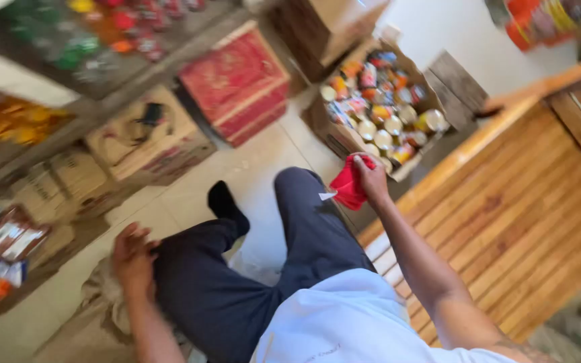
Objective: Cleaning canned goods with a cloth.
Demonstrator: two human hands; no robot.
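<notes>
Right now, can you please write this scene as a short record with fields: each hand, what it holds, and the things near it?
Right hand: grips a red cloth, close to the edge of the open carton.
Left hand: rests beside the knee, on a pale sack on the floor; too blurred to tell a grip.
Open carton: full of small tins.
Red box: closed, on the floor.
Wooden counter: at the right.

Red cloth in right hand. Just beyond it, brown cardboard box of multicoloured cans. Farther off, red patterned carton. Dark navy trousers beside left hand; black sock; pale beige floor tiles.
</notes>
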